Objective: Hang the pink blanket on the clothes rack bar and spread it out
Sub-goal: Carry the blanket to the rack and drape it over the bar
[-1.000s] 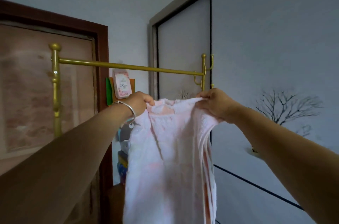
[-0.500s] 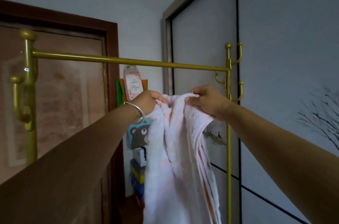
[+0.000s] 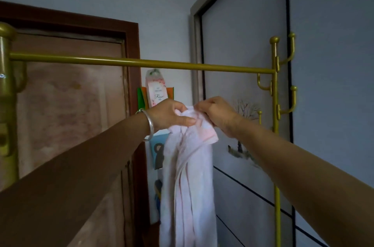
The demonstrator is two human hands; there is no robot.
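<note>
Both hands had drawn closer together since half a second before, and the bar (image 3: 141, 63) now sat larger and higher across the view; the blanket (image 3: 190, 176), spread wider a second earlier, was bunched into a narrow hanging bundle. The left hand (image 3: 169, 114) pinched the top of the blanket between thumb and curled fingers, a silver bangle (image 3: 149, 125) on its wrist; the right hand (image 3: 218, 114) gripped the same top edge just beside it, fingers closed on a folded corner, the two hands almost touching. The blanket hung straight down from the hands, below the bar and on its near side, not touching it; its lower end ran out of view. The bar ran from a gold post (image 3: 6, 93) at the left to a gold post (image 3: 275, 125) with hooks at the right. Beyond it stood a brown door (image 3: 66, 117) at the left, a pink packet (image 3: 156, 91) marked "Rose" on the far wall, and a grey wardrobe panel (image 3: 242, 64) with a tree picture at the right.
</note>
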